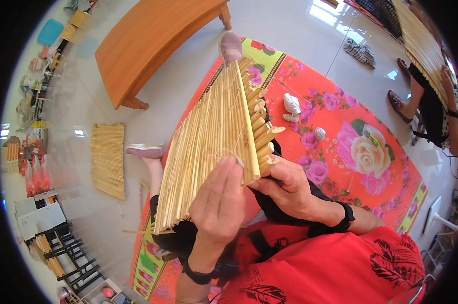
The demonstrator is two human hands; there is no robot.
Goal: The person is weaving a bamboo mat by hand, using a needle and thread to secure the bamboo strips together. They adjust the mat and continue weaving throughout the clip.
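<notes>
Straw-yellow stalks, laid side by side, form the mat (203, 137) sloping up and away from my two grips. My left grip (220, 200) is closed to a fingertip pinch, apparently on thin thread (234, 153) looped at the mat's right edge. My right grip (294, 190) is curled shut about the near end of that edge. Done: a broad run of stalks holds together as one sheet. Left, as I judge it: the edge binding, since the thread is slack and not visibly knotted. Thicker cut stalks (263, 134) jut out beside the edge, just beyond my right grip; whether they are bound in, I cannot tell. Farther beyond it lie a white thread hank (291, 106) and a small ball (320, 134). Well left of my left grip, a separate stalk panel (107, 159) lies flat on the floor, seemingly complete.
</notes>
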